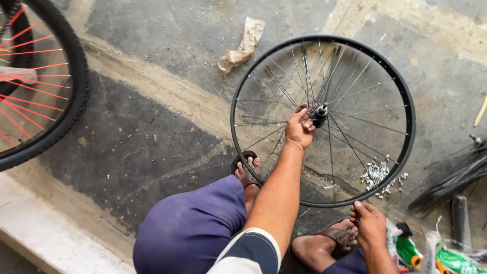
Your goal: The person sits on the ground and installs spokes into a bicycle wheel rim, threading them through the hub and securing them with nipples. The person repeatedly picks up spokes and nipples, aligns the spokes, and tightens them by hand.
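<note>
A black bicycle wheel rim [406, 96] with thin loose metal spokes stands tilted on the concrete floor in front of me. My left hand [299, 129] reaches through the spokes and grips them right next to the hub [320, 114] at the centre. My right hand [370, 223] is at the rim's near lower edge, fingers pinched together against it. My sandalled feet [247, 172] rest on either side of the rim's near edge, and my knee in purple cloth [190, 231] is at the bottom.
A small heap of metal spoke nipples [378, 175] lies on the floor inside the rim. A bundle of black spokes [456, 177] and green packets [451, 259] lie at right. A tyred wheel with red spokes [66, 101] stands at left. Crumpled paper [243, 43] lies beyond.
</note>
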Available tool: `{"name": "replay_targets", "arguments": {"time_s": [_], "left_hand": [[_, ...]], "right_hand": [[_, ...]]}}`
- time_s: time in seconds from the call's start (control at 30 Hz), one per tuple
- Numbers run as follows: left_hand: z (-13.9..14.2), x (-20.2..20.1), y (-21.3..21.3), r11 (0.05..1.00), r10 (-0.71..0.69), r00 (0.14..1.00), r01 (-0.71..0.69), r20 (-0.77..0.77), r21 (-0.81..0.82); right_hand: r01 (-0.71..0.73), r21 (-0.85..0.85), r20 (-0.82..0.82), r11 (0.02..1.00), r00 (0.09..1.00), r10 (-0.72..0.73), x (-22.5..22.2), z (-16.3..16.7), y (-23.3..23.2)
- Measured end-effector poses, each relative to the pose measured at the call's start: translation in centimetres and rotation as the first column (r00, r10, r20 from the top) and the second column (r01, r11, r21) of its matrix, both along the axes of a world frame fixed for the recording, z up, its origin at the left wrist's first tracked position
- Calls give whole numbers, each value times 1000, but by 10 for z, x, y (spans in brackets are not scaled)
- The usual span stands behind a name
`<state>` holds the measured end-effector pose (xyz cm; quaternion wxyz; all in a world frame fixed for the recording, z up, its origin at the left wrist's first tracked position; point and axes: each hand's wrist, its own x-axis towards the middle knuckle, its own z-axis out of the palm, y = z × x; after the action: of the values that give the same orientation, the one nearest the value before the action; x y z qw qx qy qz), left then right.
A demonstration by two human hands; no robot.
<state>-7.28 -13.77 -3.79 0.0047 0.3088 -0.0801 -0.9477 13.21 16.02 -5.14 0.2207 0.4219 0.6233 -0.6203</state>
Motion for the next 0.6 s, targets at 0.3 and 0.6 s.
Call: {"name": "replay_targets", "arguments": {"time_s": [0.3, 0.6], "left_hand": [[-7, 1, 28, 953, 216, 959, -166, 185, -254], [12, 17, 9, 858, 400, 832, -193, 384, -476]], "right_hand": [[-6, -25, 22, 1000, 1000, 7, 7, -2, -2], [-87, 13, -44, 996, 995, 87, 3, 8, -13]]}}
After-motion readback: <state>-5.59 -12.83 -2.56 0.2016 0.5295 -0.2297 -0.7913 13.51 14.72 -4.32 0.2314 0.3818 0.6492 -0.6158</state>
